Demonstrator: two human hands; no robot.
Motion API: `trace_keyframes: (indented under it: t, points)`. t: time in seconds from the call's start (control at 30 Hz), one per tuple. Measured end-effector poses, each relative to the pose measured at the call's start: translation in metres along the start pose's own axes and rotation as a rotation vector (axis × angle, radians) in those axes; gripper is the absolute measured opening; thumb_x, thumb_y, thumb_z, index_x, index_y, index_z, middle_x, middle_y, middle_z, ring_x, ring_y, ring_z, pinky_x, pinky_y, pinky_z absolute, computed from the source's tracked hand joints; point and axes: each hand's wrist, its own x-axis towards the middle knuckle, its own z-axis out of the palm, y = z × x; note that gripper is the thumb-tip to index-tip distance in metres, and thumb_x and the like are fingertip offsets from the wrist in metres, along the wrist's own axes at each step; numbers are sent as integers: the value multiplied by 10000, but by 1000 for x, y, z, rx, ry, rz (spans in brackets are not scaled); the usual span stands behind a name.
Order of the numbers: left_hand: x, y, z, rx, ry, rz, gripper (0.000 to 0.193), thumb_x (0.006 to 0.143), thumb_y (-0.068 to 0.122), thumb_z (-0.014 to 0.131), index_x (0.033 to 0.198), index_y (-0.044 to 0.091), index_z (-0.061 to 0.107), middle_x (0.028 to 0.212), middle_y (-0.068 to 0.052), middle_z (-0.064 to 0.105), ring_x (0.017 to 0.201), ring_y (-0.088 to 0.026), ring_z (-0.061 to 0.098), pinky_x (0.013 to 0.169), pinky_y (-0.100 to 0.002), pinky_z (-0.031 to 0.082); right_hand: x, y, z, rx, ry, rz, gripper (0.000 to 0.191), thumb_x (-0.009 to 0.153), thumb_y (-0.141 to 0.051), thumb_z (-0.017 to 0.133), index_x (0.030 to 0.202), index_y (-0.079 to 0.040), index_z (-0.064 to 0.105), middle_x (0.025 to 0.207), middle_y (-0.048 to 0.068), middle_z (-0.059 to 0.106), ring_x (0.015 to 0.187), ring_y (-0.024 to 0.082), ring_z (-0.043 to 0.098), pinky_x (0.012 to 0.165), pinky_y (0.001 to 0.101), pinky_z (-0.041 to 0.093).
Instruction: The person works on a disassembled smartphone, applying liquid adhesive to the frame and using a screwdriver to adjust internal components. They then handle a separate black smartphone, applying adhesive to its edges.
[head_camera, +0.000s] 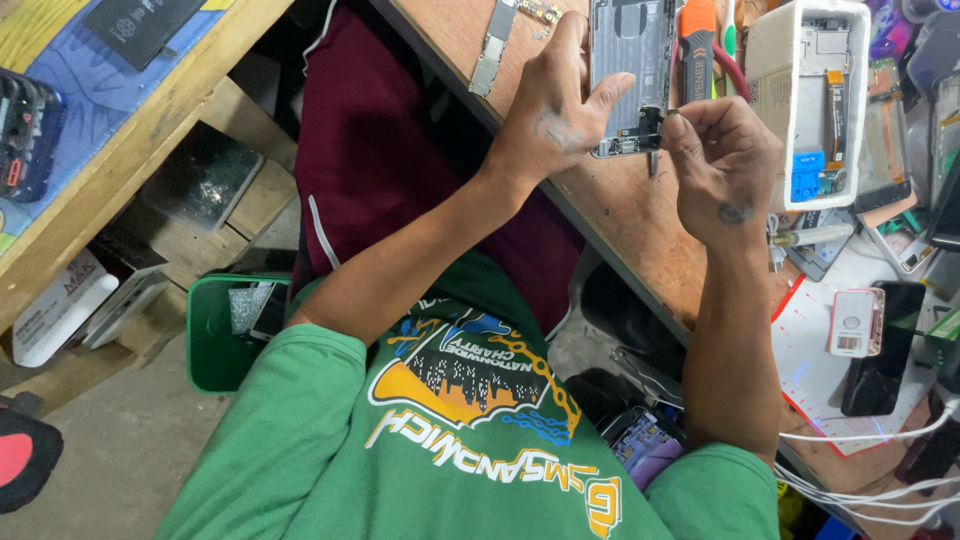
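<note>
Phone chassis (630, 70), opened and stripped to its grey metal frame, lies flat on the wooden desk (640, 230) near its front edge, steadied by the left hand (555, 110), whose fingers (572, 40) press down along the chassis's left side with the thumb reaching across its lower part. At the chassis's lower right corner, the right hand (725, 165) has its fingers pinched narrowly on a small dark part (668, 112); whether that is a screw, a connector or a tool tip is too small to tell. The work appears to be at the fine-fitting stage at that corner, and any next move there would call for a steady, light pinch while the chassis stays pinned. Just right of the chassis lies an orange-handled tool (698, 45); beyond that stands a white tray (860, 110) holding phone parts. Left of the chassis rests a narrow metal strip (492, 48). Well below and right of the chassis sit a white card (855, 322) and a dark phone (885, 350).
</note>
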Motion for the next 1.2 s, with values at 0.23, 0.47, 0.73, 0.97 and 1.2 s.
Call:
trace_keyframes:
  t: [0.23,0.47,0.73,0.97,1.2]
  points:
    - [3,0,-4,-87,-37,-79,273,970,152,726,1057,25,501,807,-113,765,723,-138,804,637,-263,633,-2,-1,-2,43,-77,-111,121,1155,-6,711,1088,37,621,965,-7,626,861,32,536,785,171,466]
    - [4,6,-6,-49,-44,-112,293,961,136,722,1050,12,471,805,-149,742,709,-175,787,606,-289,617,-1,-10,-1,-101,-46,-34,84,1128,-17,722,1129,23,649,953,-1,614,829,35,520,740,177,433]
    - [1,4,-9,-99,-66,-49,268,995,114,691,1107,6,472,919,-170,765,817,-181,814,680,-295,635,1,-18,3,-86,-113,-44,167,1048,-26,745,1158,26,631,1003,5,655,857,44,614,769,199,507]
    - [-2,3,-12,-99,-82,-28,273,1002,100,696,1136,1,479,921,-161,775,836,-175,814,714,-301,631,3,-18,19,-258,11,-164,176,1021,9,813,1070,26,645,999,24,600,806,59,556,700,219,472]
    - [-3,4,-12,-95,-86,-3,262,1010,92,685,1116,14,459,884,-139,765,804,-154,803,676,-280,615,1,-20,21,-414,52,-226,132,1020,10,819,1057,3,693,944,62,609,784,120,556,695,270,466]
